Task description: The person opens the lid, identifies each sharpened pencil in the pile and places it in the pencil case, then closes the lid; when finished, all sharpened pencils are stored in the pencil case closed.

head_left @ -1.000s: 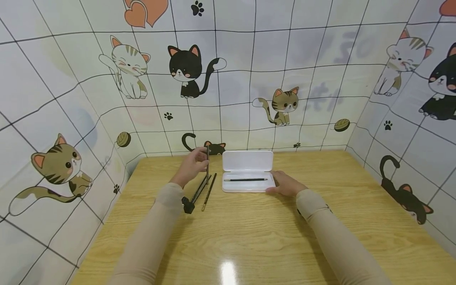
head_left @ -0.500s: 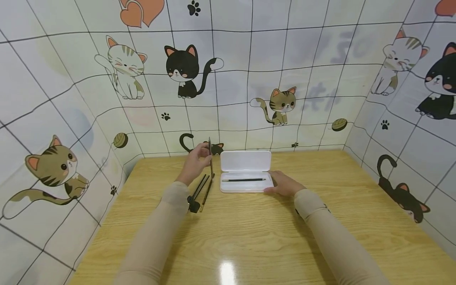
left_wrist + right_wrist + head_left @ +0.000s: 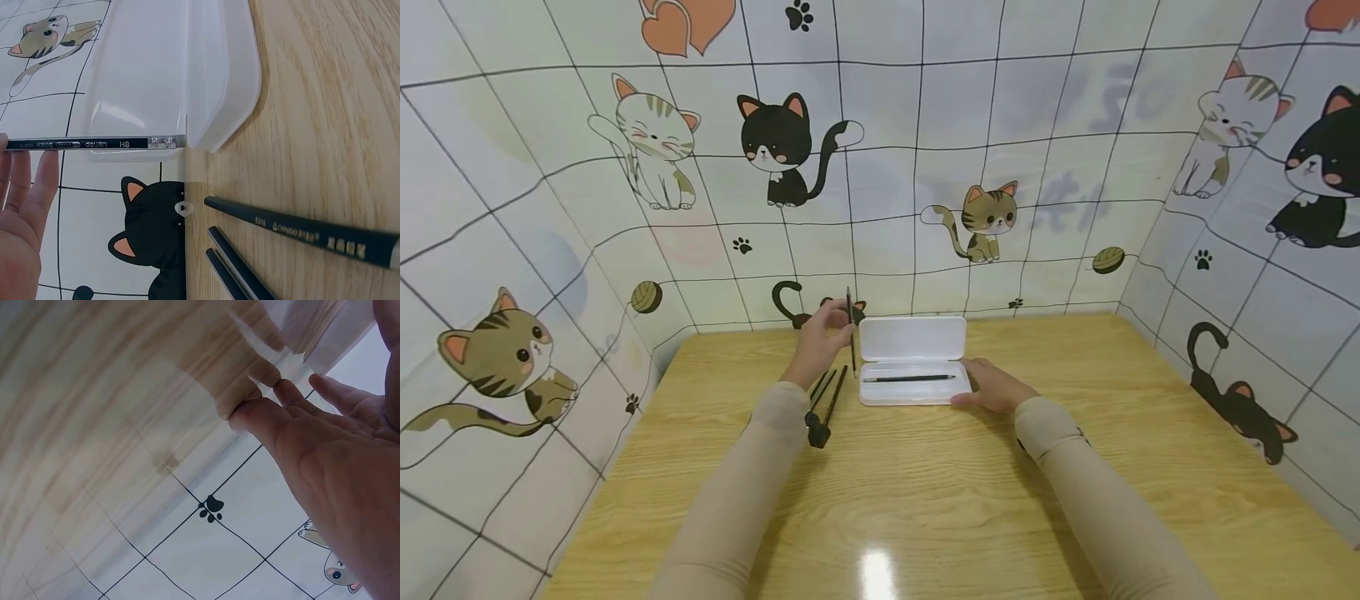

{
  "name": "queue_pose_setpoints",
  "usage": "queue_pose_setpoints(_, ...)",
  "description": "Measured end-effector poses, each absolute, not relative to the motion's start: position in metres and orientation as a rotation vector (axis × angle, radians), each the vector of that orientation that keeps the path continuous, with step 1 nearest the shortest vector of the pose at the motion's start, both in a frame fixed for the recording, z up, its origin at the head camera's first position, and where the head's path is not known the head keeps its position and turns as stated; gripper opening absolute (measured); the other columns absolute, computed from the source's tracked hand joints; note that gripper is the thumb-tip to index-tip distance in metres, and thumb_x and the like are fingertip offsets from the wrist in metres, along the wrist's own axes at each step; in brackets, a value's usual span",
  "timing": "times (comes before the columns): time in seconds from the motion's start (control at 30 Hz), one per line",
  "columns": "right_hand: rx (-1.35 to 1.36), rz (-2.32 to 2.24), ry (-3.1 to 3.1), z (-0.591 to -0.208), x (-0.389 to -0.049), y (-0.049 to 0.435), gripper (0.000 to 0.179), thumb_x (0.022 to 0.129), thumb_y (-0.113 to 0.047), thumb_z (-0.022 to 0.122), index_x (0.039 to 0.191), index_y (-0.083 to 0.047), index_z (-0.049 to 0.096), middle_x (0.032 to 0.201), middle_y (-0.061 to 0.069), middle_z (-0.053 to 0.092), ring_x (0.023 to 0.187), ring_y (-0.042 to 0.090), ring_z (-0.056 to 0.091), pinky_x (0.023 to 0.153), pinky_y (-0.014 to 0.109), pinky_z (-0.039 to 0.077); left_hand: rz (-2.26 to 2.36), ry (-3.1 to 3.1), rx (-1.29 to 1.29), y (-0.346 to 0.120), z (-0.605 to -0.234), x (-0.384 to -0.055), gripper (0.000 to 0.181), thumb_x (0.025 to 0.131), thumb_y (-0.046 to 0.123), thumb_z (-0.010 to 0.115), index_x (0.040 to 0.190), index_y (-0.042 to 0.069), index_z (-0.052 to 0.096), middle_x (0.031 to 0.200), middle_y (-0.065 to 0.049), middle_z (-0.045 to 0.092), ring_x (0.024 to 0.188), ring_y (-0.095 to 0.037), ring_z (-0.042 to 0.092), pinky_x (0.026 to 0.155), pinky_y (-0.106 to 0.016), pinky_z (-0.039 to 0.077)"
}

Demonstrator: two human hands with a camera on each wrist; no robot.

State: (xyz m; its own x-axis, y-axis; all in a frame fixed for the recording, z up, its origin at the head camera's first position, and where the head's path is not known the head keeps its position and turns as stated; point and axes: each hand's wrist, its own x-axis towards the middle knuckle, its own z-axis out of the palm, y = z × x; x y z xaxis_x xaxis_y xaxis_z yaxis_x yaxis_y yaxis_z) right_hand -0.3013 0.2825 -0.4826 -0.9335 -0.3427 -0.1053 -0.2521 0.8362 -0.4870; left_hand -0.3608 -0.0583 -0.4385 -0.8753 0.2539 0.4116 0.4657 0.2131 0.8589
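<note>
My left hand [image 3: 820, 343] pinches a dark pencil [image 3: 852, 350] upright, just left of the white pencil case [image 3: 912, 339]. In the left wrist view this pencil [image 3: 106, 143] reads HB and has an eraser end pointing at the table. The case stands open with its lid raised, and another dark pencil [image 3: 910, 379] lies in its base. My right hand [image 3: 996, 387] holds the case's right end, thumb at the front; in the right wrist view several fingertips [image 3: 244, 419] of this hand touch the glossy tabletop.
Left of the case lie a dark printed stick [image 3: 300, 231] and two thinner dark sticks [image 3: 822, 387]. A small black block [image 3: 818, 432] sits at their near end, partly behind the left sleeve. A cat-patterned wall covering [image 3: 880, 192] rises behind the wooden table [image 3: 955, 492].
My left hand has carried the upright pencil right, closer to the case. The right hand stays on the case. The whole view has shifted slightly left.
</note>
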Motion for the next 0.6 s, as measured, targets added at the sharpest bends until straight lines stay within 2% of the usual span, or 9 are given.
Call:
queue_pose_setpoints(0.33, -0.442, -0.716, 2.824, -0.484, -0.303, 0.282, 0.090, 0.094, -0.043, 0.072, 0.158, 0.000, 0.028, 0.159, 0.028, 0.029, 0.148, 0.044, 0.025, 0.119, 0.059, 0.023, -1.667, -2.265, -0.701, -0.049, -0.441, -0.363, 0.038, 0.098, -0.001, 0.064, 0.135, 0.005, 0.057, 0.103, -0.015, 0.065, 0.102, -0.027, 0.065, 0.080, -0.032, 0.060)
queue_pose_setpoints(0.47, -0.443, -0.708, 2.831, -0.485, -0.303, 0.283, 0.090, 0.093, -0.044, 0.072, 0.158, 0.000, 0.029, 0.159, 0.028, 0.030, 0.148, 0.045, 0.026, 0.118, 0.059, 0.023, -1.618, -2.275, -0.713, -0.046, -0.442, -0.366, 0.040, 0.097, 0.001, 0.065, 0.136, 0.005, 0.057, 0.104, -0.015, 0.066, 0.104, -0.029, 0.065, 0.080, -0.035, 0.060)
queue_pose_setpoints(0.6, -0.438, -0.718, 2.825, -0.484, -0.302, 0.283, 0.090, 0.094, -0.044, 0.072, 0.158, 0.001, 0.028, 0.159, 0.028, 0.029, 0.148, 0.045, 0.025, 0.119, 0.059, 0.023, -1.562, -2.298, -0.708, -0.043, -0.444, -0.368, 0.038, 0.098, 0.003, 0.066, 0.134, 0.006, 0.059, 0.105, -0.013, 0.067, 0.106, -0.028, 0.065, 0.087, -0.042, 0.056)
